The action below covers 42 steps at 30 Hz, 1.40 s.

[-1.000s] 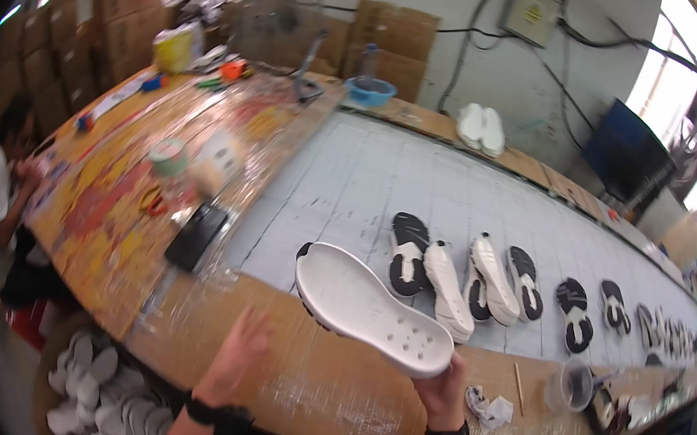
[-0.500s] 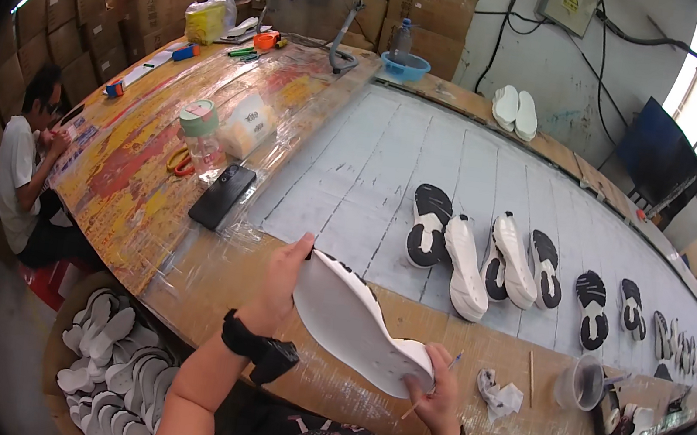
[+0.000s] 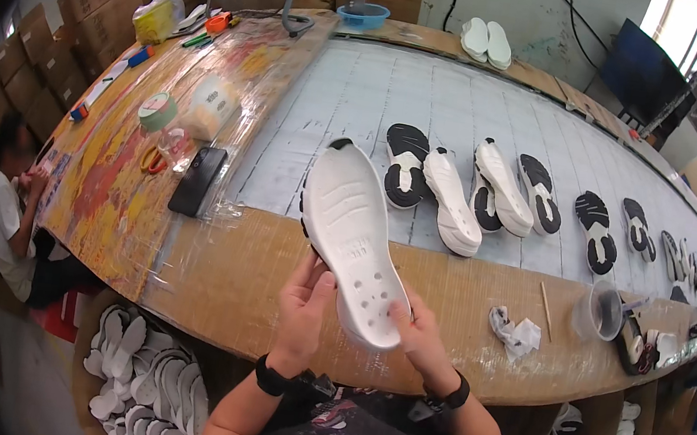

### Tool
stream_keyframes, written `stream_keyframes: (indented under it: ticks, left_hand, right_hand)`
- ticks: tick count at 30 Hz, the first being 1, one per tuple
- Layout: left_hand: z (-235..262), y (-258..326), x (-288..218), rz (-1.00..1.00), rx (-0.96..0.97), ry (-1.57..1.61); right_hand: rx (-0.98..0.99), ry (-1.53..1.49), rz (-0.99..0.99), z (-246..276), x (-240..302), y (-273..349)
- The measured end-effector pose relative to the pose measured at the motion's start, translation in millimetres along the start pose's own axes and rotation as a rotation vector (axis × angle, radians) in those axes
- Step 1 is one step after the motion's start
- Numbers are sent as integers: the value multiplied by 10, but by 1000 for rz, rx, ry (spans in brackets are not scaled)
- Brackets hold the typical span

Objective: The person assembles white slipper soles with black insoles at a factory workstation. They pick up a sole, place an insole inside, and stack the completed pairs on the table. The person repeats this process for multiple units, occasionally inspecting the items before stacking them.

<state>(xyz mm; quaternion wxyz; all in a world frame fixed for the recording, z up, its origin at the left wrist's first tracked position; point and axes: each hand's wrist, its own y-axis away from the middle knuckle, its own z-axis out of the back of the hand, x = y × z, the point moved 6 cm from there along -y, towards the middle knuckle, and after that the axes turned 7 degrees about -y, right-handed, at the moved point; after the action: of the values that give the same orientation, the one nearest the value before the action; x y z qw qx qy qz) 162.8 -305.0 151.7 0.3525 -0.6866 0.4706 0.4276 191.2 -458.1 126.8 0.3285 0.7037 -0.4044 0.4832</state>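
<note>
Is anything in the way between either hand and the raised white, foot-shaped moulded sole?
Nothing visible: the left hand and the right hand both hold the white, foot-shaped moulded sole directly, from either side.

Left hand (image 3: 301, 315) and right hand (image 3: 427, 341) both gripping, thumbs on top. Forearms (image 3: 245, 411) converge from below.
</note>
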Motion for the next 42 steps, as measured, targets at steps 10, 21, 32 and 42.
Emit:
stream_keyframes:
  ticks: [10, 21, 32, 42]
  left_hand:
    - [34, 90, 439, 595, 139, 498]
    - [568, 281, 359, 249, 54, -506]
    - [470, -5, -181, -56, 179, -1130]
    - [-235, -738, -165, 56, 426, -193]
  right_hand:
    - [320, 571, 506, -506, 548, 386]
    - [-431, 876, 422, 1122, 375, -551]
    - [-463, 37, 22, 1279, 139, -1035]
    - [-120, 658, 423, 489, 224, 74]
